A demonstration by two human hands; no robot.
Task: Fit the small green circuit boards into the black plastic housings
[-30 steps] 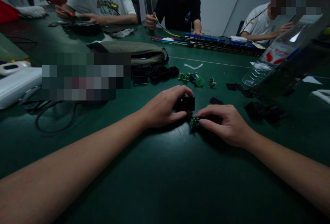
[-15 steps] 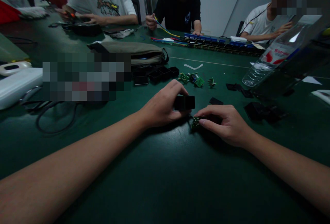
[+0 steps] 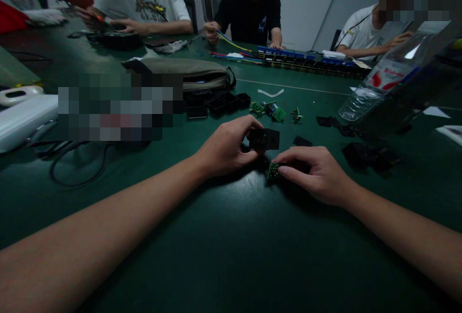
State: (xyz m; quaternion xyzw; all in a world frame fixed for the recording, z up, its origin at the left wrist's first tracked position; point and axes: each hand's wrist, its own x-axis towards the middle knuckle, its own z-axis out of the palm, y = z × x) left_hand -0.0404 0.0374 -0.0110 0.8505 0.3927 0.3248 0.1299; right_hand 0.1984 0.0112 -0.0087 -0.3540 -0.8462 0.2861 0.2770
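My left hand (image 3: 236, 142) grips a small black plastic box (image 3: 269, 139) between thumb and fingers, a little above the green table (image 3: 224, 245). Its walls with small holes now face me. Just to the right and nearer, my right hand (image 3: 312, 176) pinches a small green circuit board (image 3: 274, 171) dotted with solder points. The board stands on edge, close to the box but apart from it. My right fingers hide part of the board. Behind my hands lie several loose circuit boards (image 3: 277, 113) and a flat black piece (image 3: 302, 141).
Several black boxes (image 3: 197, 108) sit beside a grey-green pouch (image 3: 205, 73). More black parts (image 3: 361, 154) lie right, near a leaning water bottle (image 3: 375, 84). A looped cable (image 3: 77, 184) is at left. Three people sit across the table by a row of blue modules (image 3: 288, 56).
My left hand has turned the black box, so a different side faces me, and the box has shifted slightly right. My right hand and the circuit board have stayed almost still.
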